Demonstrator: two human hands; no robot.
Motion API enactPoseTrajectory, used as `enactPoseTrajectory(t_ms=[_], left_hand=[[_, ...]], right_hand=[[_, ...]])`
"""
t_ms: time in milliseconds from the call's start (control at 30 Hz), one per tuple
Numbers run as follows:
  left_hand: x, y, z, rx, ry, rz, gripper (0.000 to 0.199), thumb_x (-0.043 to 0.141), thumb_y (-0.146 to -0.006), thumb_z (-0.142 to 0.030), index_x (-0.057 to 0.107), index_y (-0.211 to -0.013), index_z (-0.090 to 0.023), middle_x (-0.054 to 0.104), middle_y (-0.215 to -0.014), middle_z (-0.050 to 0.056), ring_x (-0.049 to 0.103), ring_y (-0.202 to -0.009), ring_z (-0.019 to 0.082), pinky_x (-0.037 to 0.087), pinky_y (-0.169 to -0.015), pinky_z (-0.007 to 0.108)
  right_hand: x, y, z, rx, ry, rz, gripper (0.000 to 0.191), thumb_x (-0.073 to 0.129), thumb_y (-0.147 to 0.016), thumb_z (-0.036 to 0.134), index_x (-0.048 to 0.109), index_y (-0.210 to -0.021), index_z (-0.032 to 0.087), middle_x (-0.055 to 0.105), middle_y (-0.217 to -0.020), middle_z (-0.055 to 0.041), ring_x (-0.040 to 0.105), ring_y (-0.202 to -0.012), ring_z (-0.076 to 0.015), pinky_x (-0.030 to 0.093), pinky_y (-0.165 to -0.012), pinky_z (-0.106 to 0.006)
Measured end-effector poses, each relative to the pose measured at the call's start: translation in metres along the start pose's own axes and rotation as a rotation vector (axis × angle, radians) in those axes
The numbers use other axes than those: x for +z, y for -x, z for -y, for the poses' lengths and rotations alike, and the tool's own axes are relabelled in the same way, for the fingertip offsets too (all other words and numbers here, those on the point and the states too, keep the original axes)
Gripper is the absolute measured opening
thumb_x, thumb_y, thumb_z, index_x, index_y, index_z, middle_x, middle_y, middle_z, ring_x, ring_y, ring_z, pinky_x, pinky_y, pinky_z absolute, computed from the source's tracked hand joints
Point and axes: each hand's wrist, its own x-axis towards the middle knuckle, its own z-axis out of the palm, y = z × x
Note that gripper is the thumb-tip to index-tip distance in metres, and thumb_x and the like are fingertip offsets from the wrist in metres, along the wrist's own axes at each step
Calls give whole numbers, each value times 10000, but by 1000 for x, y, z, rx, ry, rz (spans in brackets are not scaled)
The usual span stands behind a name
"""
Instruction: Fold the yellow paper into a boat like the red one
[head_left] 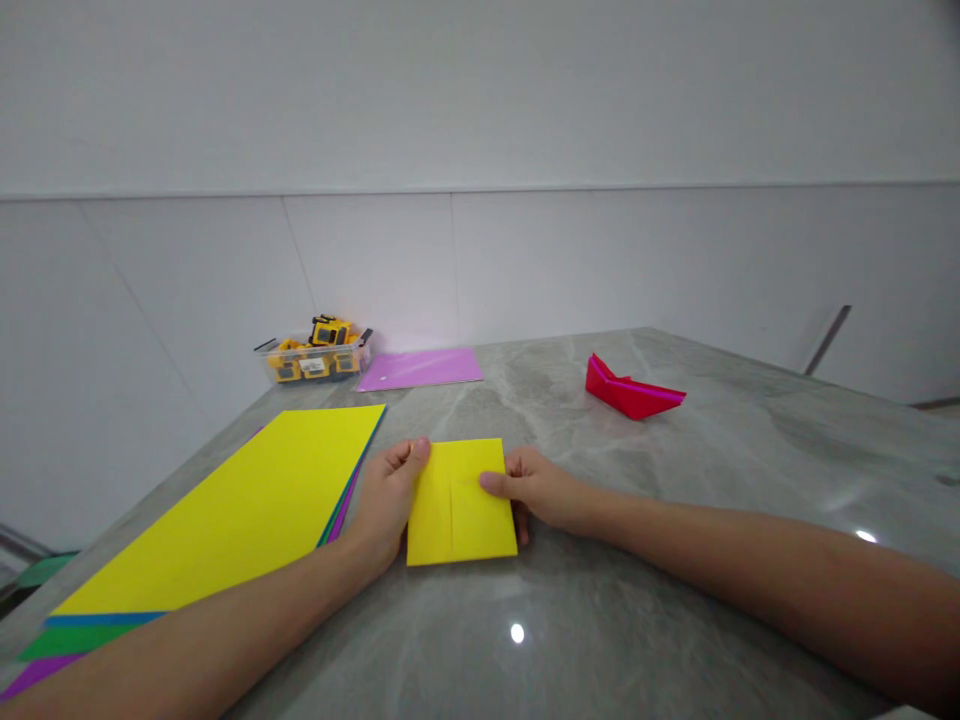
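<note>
A folded yellow paper [469, 515], close to square with a vertical crease down its front, is held up between both hands. My left hand [391, 492] grips its left edge, the thumb on the front near the upper left corner. On the right edge, my right hand [534, 490] pinches the sheet with the thumb on the front and the other fingers behind. The fingers behind the paper are partly hidden.
Left of my hands lies a stack of coloured sheets [255, 500], yellow on top. Farther back are a clear box [313, 362] of yellow toy vehicles and a pink sheet [424, 368]. A red folded paper boat [630, 393] rests on the grey table [675, 620] at right.
</note>
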Motion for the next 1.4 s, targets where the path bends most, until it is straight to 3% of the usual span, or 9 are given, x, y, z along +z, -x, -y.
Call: enactPoseTrajectory(t_ms=[100,233,400,533,733,800,933,1167,1400], left_hand=[[6,4,-5,-76,186,93,277,666,-757,-381,631,-862,-127,692,-711,70,655,-656,207,494,-587,281],[8,4,-6,-118,265,178,322,674,-775,-311,634,-1027,-115,721,-856,111,686,-754,230,536,-704,319],[9,5,-3,-45,295,176,393,646,-805,-336,601,-1135,-127,717,-952,119,692,-798,242,551,-748,342],[10,5,-4,-96,327,180,371,594,-846,-338,597,-1143,-115,710,-973,140,692,-818,250,559,-749,350],[10,5,-5,-123,355,206,360,579,-858,-330,592,-1143,-110,708,-971,155,693,-824,254,565,-752,357],[10,5,-4,-53,362,169,357,573,-863,-330,582,-1153,-122,706,-987,145,693,-828,249,565,-756,360],[9,3,-3,20,351,99,350,609,-837,-342,602,-1112,-126,707,-992,135,689,-845,253,564,-763,368],[8,4,-4,-42,276,214,298,717,-740,-237,652,-1002,-110,695,-1035,143,672,-896,284,547,-793,390],[10,2,-1,-10,228,157,328,724,-732,-270,642,-1014,-123,709,-979,116,675,-851,250,540,-759,353]], right_hand=[[1,0,-4,-93,18,-94,476,645,-687,590,611,-704,115,627,-601,-30,544,-441,-100,452,-424,-215],[1,1,-3,-158,-16,-111,425,663,-715,539,650,-821,127,693,-815,-69,647,-730,-175,512,-716,-315],[3,5,4,-134,-32,21,379,725,-706,398,667,-984,147,694,-971,-77,648,-924,-222,493,-854,-376],[9,10,9,-157,-92,95,410,735,-702,363,647,-1048,159,685,-1021,-76,644,-956,-221,480,-898,-399],[12,14,8,-204,37,16,350,672,-761,403,664,-1012,161,692,-992,-69,654,-873,-190,525,-762,-307],[9,11,6,-188,121,-19,344,641,-783,429,671,-971,142,702,-913,-72,650,-712,-150,518,-618,-244],[4,6,1,-151,202,-11,426,546,-824,512,662,-848,103,676,-655,-52,494,-403,-65,383,-399,-166],[3,7,1,-148,224,-29,451,517,-812,545,631,-828,109,656,-599,-39,440,-346,-59,320,-335,-162],[4,6,3,-79,314,-115,386,488,-847,452,572,-633,142,548,-442,7,373,-314,-65,266,-316,-176]])
